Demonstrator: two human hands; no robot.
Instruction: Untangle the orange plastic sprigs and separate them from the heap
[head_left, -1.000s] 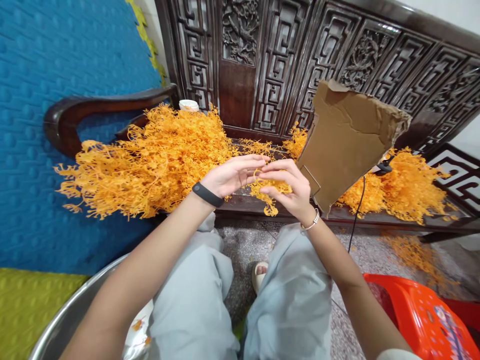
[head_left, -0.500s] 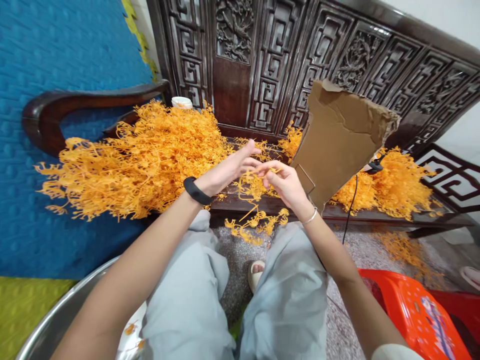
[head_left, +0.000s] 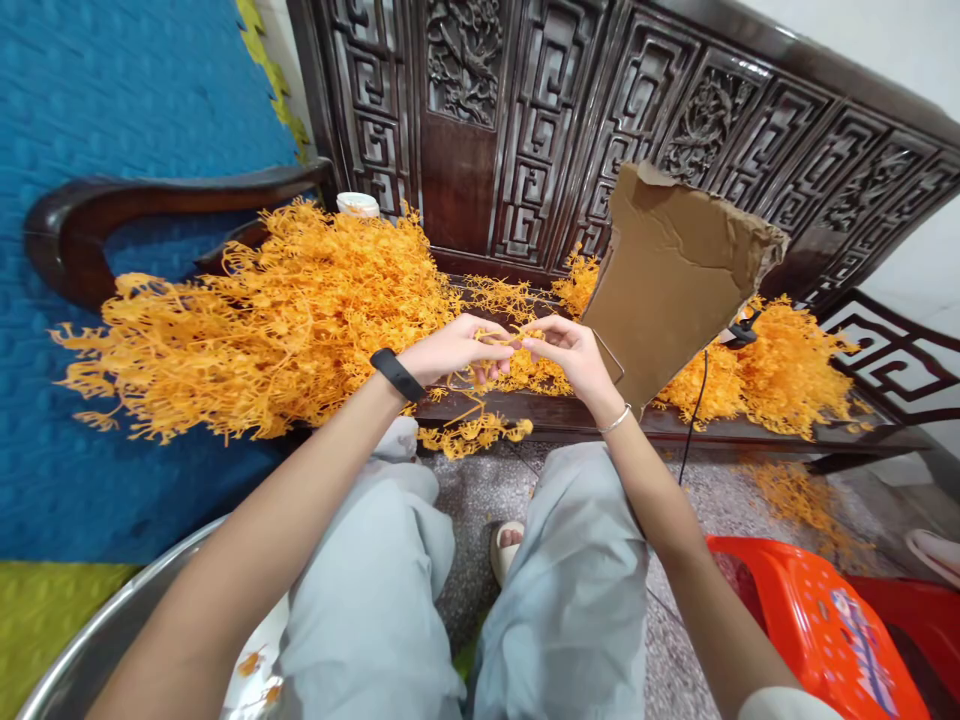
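Note:
My left hand [head_left: 466, 350], with a black band on its wrist, is closed with thumb and fingers pinching an orange plastic sprig [head_left: 472, 436]. Facing it, my right hand [head_left: 571, 358] pinches the upper end of the same piece, the fingertips of both hands almost touching. The sprig's branched tips hang below my left hand, over the bench's front edge. Close by on the left is a large heap of orange plastic sprigs [head_left: 300, 320]. Fingers partly hide the stem between the hands.
A cardboard piece [head_left: 675, 280] stands upright on the dark carved bench [head_left: 465, 180]. More orange sprigs [head_left: 787, 370] lie to its right, near a black cable [head_left: 696, 415]. A red plastic stool [head_left: 825, 610] stands at lower right, a metal basin [head_left: 97, 640] at lower left.
My left hand's fingers, stretched out before, have closed on the sprig. Its hanging tips have swung left and up, and the two hands now meet fingertip to fingertip.

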